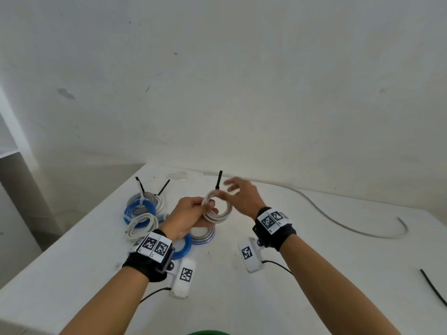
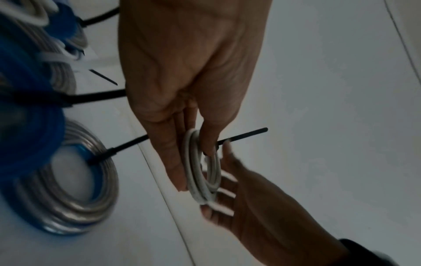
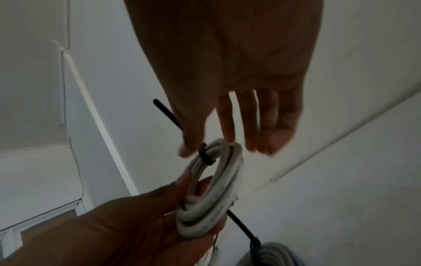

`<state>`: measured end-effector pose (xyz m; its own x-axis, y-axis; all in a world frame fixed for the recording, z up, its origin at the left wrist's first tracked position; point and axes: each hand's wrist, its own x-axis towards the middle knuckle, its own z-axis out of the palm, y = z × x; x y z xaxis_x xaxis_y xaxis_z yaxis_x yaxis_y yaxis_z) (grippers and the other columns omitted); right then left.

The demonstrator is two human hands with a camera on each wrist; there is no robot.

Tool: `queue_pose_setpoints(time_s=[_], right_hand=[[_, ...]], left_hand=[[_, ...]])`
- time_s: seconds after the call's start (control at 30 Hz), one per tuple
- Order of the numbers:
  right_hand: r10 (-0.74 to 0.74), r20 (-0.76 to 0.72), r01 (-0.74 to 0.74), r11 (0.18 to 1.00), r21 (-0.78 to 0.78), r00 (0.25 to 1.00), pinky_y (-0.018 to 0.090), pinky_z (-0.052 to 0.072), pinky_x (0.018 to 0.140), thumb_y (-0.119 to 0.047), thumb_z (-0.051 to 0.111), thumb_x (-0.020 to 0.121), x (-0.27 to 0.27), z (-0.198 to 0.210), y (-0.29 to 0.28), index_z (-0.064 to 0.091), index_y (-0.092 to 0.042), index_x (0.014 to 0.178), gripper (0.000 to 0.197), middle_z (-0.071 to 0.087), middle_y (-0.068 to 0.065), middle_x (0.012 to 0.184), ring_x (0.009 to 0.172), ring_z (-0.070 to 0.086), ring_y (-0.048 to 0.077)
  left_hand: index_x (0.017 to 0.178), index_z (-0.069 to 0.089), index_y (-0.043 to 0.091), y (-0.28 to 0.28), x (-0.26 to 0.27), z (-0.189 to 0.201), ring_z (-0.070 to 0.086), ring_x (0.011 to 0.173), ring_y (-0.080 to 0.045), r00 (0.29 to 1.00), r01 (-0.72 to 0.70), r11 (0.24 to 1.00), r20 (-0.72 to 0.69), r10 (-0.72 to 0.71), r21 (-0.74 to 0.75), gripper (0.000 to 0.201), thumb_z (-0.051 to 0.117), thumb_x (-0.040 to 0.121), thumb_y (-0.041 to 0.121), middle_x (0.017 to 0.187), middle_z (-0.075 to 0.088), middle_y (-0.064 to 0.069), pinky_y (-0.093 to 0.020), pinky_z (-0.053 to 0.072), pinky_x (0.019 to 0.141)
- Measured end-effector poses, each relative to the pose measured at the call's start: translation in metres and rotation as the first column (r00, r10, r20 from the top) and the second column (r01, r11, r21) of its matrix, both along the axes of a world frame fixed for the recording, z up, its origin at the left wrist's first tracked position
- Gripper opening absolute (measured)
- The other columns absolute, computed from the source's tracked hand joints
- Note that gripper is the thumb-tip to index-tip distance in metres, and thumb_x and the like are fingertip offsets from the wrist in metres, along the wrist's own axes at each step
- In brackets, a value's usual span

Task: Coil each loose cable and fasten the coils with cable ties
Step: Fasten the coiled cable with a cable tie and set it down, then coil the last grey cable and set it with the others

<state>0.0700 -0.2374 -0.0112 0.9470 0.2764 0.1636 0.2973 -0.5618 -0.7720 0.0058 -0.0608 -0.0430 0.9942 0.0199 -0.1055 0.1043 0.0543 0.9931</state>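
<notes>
A small white cable coil is held up above the white table. My left hand grips the coil's left side between thumb and fingers. A black cable tie is wrapped round the coil's top, its tail sticking up. My right hand hovers just right of the tie with fingers spread and straight. Its thumb tip lies beside the tie's head.
Several tied coils, blue, grey and white, lie in a cluster at the left of the table, some under my left wrist. A loose grey cable snakes across the right side. A loose black tie lies near the right edge.
</notes>
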Motion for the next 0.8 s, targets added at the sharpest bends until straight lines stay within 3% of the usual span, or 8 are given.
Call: queue_pose_setpoints(time_s=[0.1,0.17,0.3,0.43,0.53,0.67,0.73,0.8], right_hand=[[0.147,-0.274,-0.152,0.988,0.003,0.950,0.039,0.063,0.079,-0.030,0.076,0.092,-0.002,-0.027,0.002,0.071,-0.008,0.109,0.029,0.075,0.009,0.081,0.073,0.073,0.025],[0.140,-0.301,-0.138,0.990,0.026,0.943,0.035,0.064,0.076,-0.022,0.077,0.091,-0.003,-0.037,0.004,0.072,-0.006,0.111,0.026,0.074,0.009,0.073,0.062,0.072,0.018],[0.047,-0.307,-0.060,0.998,-0.034,0.951,0.021,0.058,0.061,-0.023,0.084,0.084,-0.007,-0.049,0.007,0.067,-0.008,0.114,0.038,0.077,0.015,0.089,0.054,0.071,0.010],[0.051,-0.319,-0.058,0.998,-0.011,0.946,0.025,0.059,0.057,-0.020,0.087,0.080,-0.012,-0.062,0.011,0.054,-0.009,0.104,0.042,0.074,0.019,0.098,0.054,0.071,0.013],[0.084,-0.316,-0.108,0.992,-0.059,0.945,0.033,0.062,0.070,-0.025,0.087,0.080,-0.014,-0.067,0.013,0.059,-0.005,0.106,0.043,0.077,0.017,0.089,0.067,0.076,0.022],[0.102,-0.320,-0.140,0.985,-0.099,0.942,0.037,0.061,0.081,-0.030,0.084,0.083,-0.009,-0.067,0.005,0.066,-0.007,0.107,0.038,0.078,0.015,0.091,0.069,0.073,0.019],[0.096,-0.300,-0.136,0.984,-0.116,0.949,0.033,0.059,0.078,-0.030,0.080,0.087,-0.003,-0.066,-0.003,0.067,-0.008,0.108,0.034,0.077,0.013,0.095,0.071,0.070,0.018],[0.024,-0.182,-0.066,0.972,-0.227,0.983,0.033,0.055,0.082,-0.034,0.075,0.091,0.010,-0.066,-0.020,0.067,-0.009,0.113,0.034,0.072,0.011,0.108,0.090,0.068,0.021]], left_hand=[[0.116,0.060,0.000,0.010,-0.001,-0.008,0.075,0.085,-0.032,0.994,-0.063,0.997,-0.082,0.066,0.038,0.029,0.072,0.092,0.011,0.100,0.073,-0.025,-0.043,0.064,0.071],[0.114,0.059,0.004,0.015,0.001,-0.017,0.075,0.088,-0.031,0.994,-0.041,0.972,-0.090,0.064,0.231,0.031,0.075,0.090,0.013,0.101,0.072,-0.020,-0.048,0.063,0.075],[0.116,0.060,0.007,0.012,0.002,-0.021,0.069,0.098,-0.029,0.998,0.008,0.750,-0.052,0.036,0.662,0.036,0.077,0.087,0.017,0.110,0.069,-0.012,-0.044,0.059,0.087],[0.111,0.064,0.005,0.003,0.004,-0.018,0.065,0.098,-0.026,1.000,0.025,0.437,-0.029,0.004,0.899,0.029,0.073,0.089,0.022,0.114,0.067,-0.012,-0.030,0.049,0.075],[0.126,0.053,0.003,-0.004,0.001,-0.019,0.059,0.112,-0.032,1.000,0.019,0.316,-0.022,0.008,0.949,0.039,0.067,0.093,0.019,0.130,0.050,-0.015,-0.033,0.046,0.086],[0.126,0.048,0.004,-0.020,-0.003,-0.012,0.053,0.115,-0.032,0.995,-0.081,0.185,0.090,-0.042,0.979,0.034,0.061,0.096,0.014,0.129,0.045,-0.015,-0.036,0.045,0.088],[0.124,0.052,0.009,-0.027,0.001,-0.004,0.055,0.114,-0.029,0.992,-0.092,0.176,0.106,-0.073,0.980,0.031,0.060,0.098,0.023,0.127,0.053,-0.011,-0.037,0.047,0.087],[0.121,0.056,0.016,-0.036,0.008,0.002,0.060,0.111,-0.026,0.991,-0.047,0.233,0.074,-0.110,0.971,0.030,0.061,0.098,0.035,0.122,0.062,-0.004,-0.037,0.048,0.087]])
